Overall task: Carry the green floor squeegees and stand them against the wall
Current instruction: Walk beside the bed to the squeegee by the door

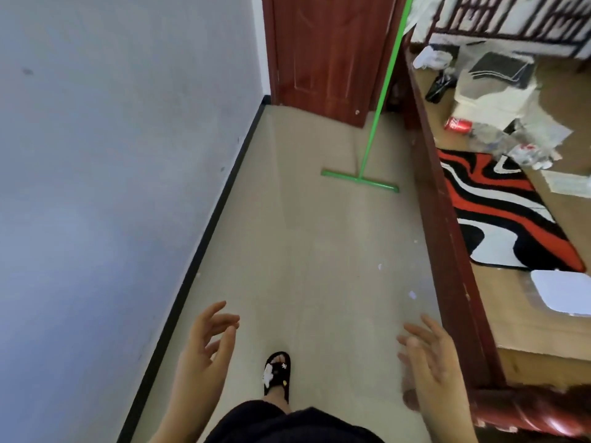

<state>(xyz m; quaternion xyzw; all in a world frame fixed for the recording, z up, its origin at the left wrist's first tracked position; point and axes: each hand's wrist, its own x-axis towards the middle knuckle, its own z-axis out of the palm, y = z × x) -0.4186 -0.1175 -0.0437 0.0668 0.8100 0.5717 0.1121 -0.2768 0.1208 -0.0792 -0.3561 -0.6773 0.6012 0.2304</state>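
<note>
Your left hand [209,343] hangs open and empty near the wall [112,155]; your right hand [431,353], fingers spread, holds nothing beside the bed frame [447,251]. Ahead, one green squeegee [361,180] rests its blade on the floor [303,266], handle slanting up past the door [326,52]. You seem to be on the approach: walk up and grip the handle.
</note>
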